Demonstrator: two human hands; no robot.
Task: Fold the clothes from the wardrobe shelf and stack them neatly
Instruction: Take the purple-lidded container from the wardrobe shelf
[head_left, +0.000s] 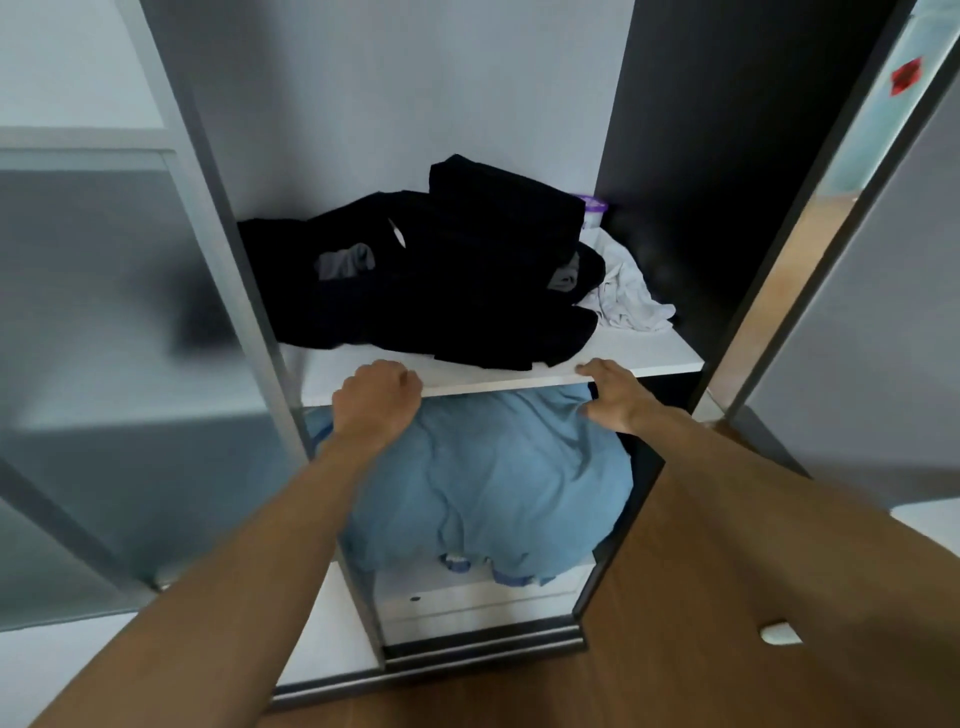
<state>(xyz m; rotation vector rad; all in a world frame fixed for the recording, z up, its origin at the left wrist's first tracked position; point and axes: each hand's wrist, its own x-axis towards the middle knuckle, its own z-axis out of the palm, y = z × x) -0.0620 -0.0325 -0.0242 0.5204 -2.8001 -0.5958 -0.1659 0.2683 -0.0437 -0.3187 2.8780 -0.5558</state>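
A heap of black clothes (441, 275) lies unfolded on the white wardrobe shelf (649, 353), with a crumpled white garment (628, 296) at its right. Under the shelf bulges a large light blue cloth bundle (483, 483). My left hand (376, 397) is a closed fist on the bundle's upper left, just below the shelf's front edge. At the bundle's upper right, my right hand (615, 397) has its fingers curled at the shelf edge and its thumb pressed into the blue fabric. The fingertips of both hands are hidden.
A purple-lidded container (592, 210) stands at the back right of the shelf. Grey sliding door frames (234, 270) flank the opening on both sides. White drawers (467, 603) sit below the bundle. Wooden floor (675, 649) lies in front, with a small white object (779, 634) on it.
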